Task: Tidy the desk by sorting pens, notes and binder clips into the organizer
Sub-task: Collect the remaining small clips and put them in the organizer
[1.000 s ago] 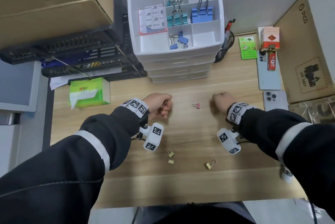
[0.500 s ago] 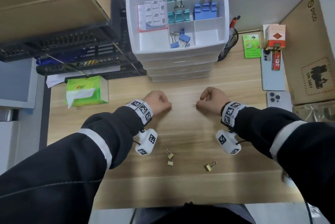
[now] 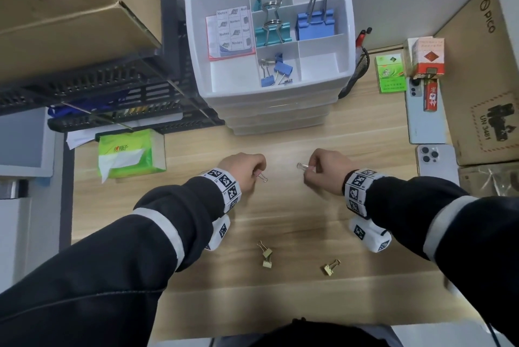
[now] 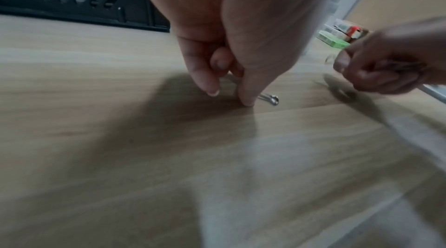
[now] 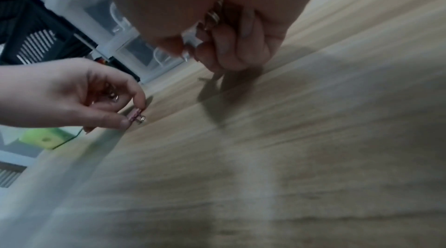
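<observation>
The white organizer (image 3: 344, 46) stands at the back of the desk, with notes (image 3: 231, 33), a teal clip (image 3: 272, 32), a large blue clip (image 3: 316, 22) and small blue clips (image 3: 276, 71) in its compartments. My left hand (image 3: 257, 175) pinches a small pink binder clip (image 3: 262, 178) low over the desk; the right wrist view shows that pink clip (image 5: 136, 116) between thumb and forefinger. My right hand (image 3: 307, 169) is curled round a small binder clip (image 3: 302, 167), its wire handle sticking out to the left. Three gold clips (image 3: 266, 258) (image 3: 331, 266) lie near the front edge.
A green tissue box (image 3: 129, 154) sits at the left under a black rack (image 3: 112, 94). Two phones (image 3: 427, 122) (image 3: 436, 160), green and red boxes (image 3: 391, 73) and a lighter are at the right. A mesh pen holder (image 3: 358, 66) stands beside the organizer.
A second ago a pink clip lay on the desk between the hands. My right hand moved left, closed on it and lifted it. The left hand kept its clip and shifted little.
</observation>
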The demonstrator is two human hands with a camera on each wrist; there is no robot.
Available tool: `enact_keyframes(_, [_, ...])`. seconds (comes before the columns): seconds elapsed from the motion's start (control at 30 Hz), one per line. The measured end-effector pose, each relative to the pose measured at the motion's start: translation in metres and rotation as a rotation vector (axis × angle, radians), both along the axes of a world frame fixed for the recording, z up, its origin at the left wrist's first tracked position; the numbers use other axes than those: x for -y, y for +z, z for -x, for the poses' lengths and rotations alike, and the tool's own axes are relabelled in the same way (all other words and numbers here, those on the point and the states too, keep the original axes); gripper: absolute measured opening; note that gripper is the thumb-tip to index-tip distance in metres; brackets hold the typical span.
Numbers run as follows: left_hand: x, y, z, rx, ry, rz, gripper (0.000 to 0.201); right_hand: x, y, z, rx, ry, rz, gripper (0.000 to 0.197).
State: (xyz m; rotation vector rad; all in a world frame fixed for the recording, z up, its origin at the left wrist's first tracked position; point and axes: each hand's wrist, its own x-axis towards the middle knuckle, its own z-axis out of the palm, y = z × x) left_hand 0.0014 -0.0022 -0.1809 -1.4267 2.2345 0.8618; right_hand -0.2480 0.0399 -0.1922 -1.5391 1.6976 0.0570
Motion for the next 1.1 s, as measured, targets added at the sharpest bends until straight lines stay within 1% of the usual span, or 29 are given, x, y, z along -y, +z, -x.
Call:
enact_keyframes(0.03, [0.001, -0.001, 0.0, 0.015, -0.017, 0.018, 0.014, 0.001, 0.0, 0.001, 0.047, -0.072, -0.002, 0.021])
enact_keyframes(0.1, [0.003, -0.001, 0.0, 0.043, -0.053, 0.05, 0.017, 0.003, 0.003, 0.004, 0.131, -0.181, 0.02, 0.029])
enact_keyframes(0.17, [0.002, -0.001, 0.002, 0.053, -0.058, 0.026, 0.019, 0.004, 0.005, 0.005, 0.261, -0.276, 0.003, 0.03])
enact_keyframes(0.23, [0.0, 0.002, 0.005, 0.06, -0.028, -0.024, 0.021, 0.004, 0.008, 0.002, 0.411, -0.374, -0.097, 0.03])
enact_keyframes(0.33, [-0.002, 0.005, 0.009, 0.089, 0.04, -0.055, 0.028, 0.002, 0.009, -0.006, 0.572, -0.568, -0.288, 0.035])
enact_keyframes(0.37, [-0.002, 0.006, 0.01, 0.094, 0.065, -0.054, 0.032, 0.001, 0.008, -0.008, 0.623, -0.593, -0.343, 0.036])
enact_keyframes(0.43, [-0.002, 0.008, 0.011, 0.079, 0.107, -0.066, 0.036, -0.001, 0.008, -0.009, 0.711, -0.582, -0.447, 0.038])
enact_keyframes(0.5, [0.0, 0.012, 0.013, 0.034, 0.146, -0.072, 0.032, -0.004, 0.012, -0.008, 0.797, -0.605, -0.546, 0.032])
enact_keyframes(0.57, [0.001, 0.021, 0.019, -0.039, 0.174, -0.05, 0.028, -0.005, 0.022, -0.01, 0.852, -0.698, -0.601, 0.015])
enact_keyframes(0.6, [0.002, 0.028, 0.023, -0.084, 0.183, -0.039, 0.026, -0.006, 0.025, -0.012, 0.865, -0.734, -0.612, 0.012])
enact_keyframes(0.67, [0.003, 0.046, 0.035, -0.154, 0.184, -0.021, 0.022, -0.006, 0.027, -0.016, 0.896, -0.839, -0.622, 0.015])
enact_keyframes(0.77, [0.001, 0.075, 0.054, -0.233, 0.133, 0.047, 0.018, -0.009, 0.029, -0.02, 1.051, -1.15, -0.755, 0.022])
enact_keyframes(0.8, [-0.001, 0.083, 0.06, -0.262, 0.103, 0.07, 0.015, -0.011, 0.031, -0.021, 1.105, -1.218, -0.78, 0.024])
enact_keyframes(0.9, [-0.009, 0.104, 0.076, -0.338, 0.017, 0.089, 0.009, -0.015, 0.043, -0.028, 1.24, -1.261, -0.771, 0.033])
enact_keyframes(1.0, [-0.016, 0.117, 0.085, -0.377, -0.073, 0.09, 0.009, -0.017, 0.055, -0.031, 1.315, -1.194, -0.698, 0.024])
enact_keyframes(1.1, [-0.023, 0.129, 0.09, -0.41, -0.123, 0.084, 0.012, -0.018, 0.065, -0.028, 1.353, -1.144, -0.663, 0.024])
